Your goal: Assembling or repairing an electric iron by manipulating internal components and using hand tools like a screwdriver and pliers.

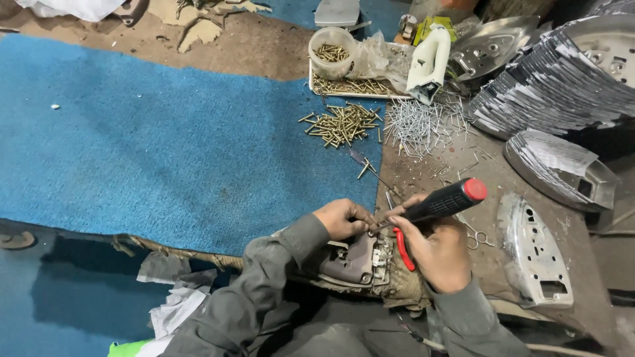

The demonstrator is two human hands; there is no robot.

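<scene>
My right hand [433, 248] grips a screwdriver [446, 200] with a black handle and red end cap, its tip pointing down-left into a metal iron base with a brown-grey part [354, 259] resting near my lap. My left hand [342, 218] presses on the top of that part, fingers curled right beside the screwdriver tip. A red-handled tool [403, 250] lies under my right hand against the part. Both sleeves are grey.
Loose brass screws [342, 123] and silver pins [417, 125] lie on the blue mat [145, 145]. A tub [332, 51] and tray of screws stand behind, beside a white iron handle [428, 61]. Stacked metal soleplates [549, 92] fill the right; one soleplate [534, 248] lies nearby.
</scene>
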